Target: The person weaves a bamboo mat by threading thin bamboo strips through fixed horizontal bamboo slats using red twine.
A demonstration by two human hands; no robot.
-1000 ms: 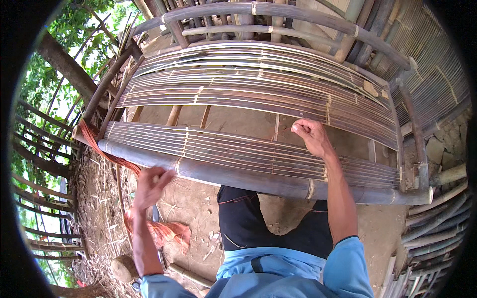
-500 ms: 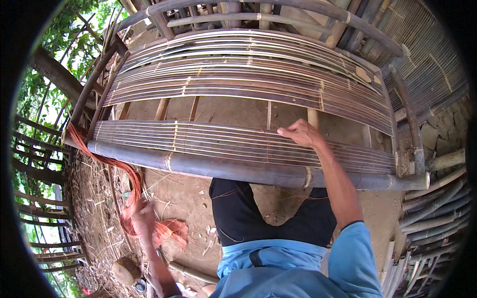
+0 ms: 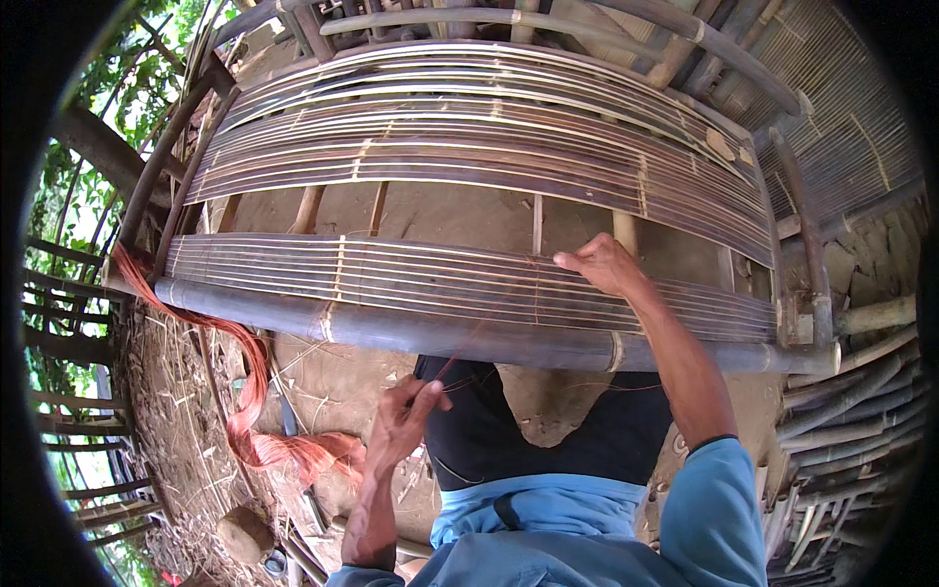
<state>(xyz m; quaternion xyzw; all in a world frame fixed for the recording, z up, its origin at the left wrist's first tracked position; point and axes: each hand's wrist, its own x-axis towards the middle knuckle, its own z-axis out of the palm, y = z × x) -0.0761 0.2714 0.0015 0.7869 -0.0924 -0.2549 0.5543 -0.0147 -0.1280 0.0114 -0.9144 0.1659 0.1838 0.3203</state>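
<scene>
My left hand [image 3: 399,421] is raised in front of my left thigh, thumb and fingers pinched on a thin red strand [image 3: 452,364] that runs up toward the bamboo bench [image 3: 469,338]. My right hand [image 3: 604,265] is closed at the far edge of the near band of dark slats [image 3: 421,279]; whatever its fingertips hold is too small to make out. Close to those fingertips, a fine reddish strand crosses the slats. A long bundle of orange-red fibre strands [image 3: 252,391] hangs over the bench's left end and trails to the ground.
Beyond a gap lies a wider band of slats [image 3: 469,152]. Bamboo rails [image 3: 391,20] stand along the back. Stacked bamboo poles [image 3: 851,396] are at the right. A cut log piece [image 3: 245,534] and a blade-like tool [image 3: 289,416] lie on the littered ground at left.
My left hand has left the fibre bundle and moved right and up, now with a thin red strand pinched in it. My right hand stays at the slat edge.
</scene>
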